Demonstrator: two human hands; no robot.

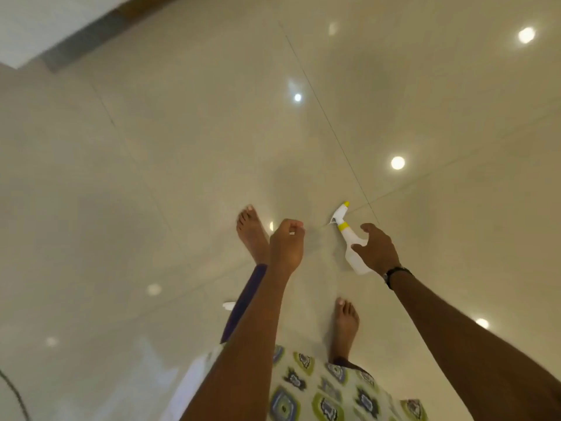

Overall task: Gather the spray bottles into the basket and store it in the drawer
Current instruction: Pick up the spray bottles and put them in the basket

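Nearest the camera a patterned garment in green, grey and white fills the bottom edge, with both bare forearms reaching out over it. The right foot stands on the floor just beyond the garment; the left foot is set further ahead, with a dark purple trouser leg behind it. The left grip hangs above the floor with its fingers curled loosely in, holding nothing. The right grip, a dark band at its wrist, is spread open, fingers apart, over the lower body of the bottle; whether it touches the bottle cannot be told. The bottle lies on its side on the glossy cream tiles, white and translucent with a yellow collar and yellow nozzle tip, its head pointing away, close to a crossing of tile joints. What it holds cannot be made out. At the far top left corner of the floor runs a grey and white edge, blurred.
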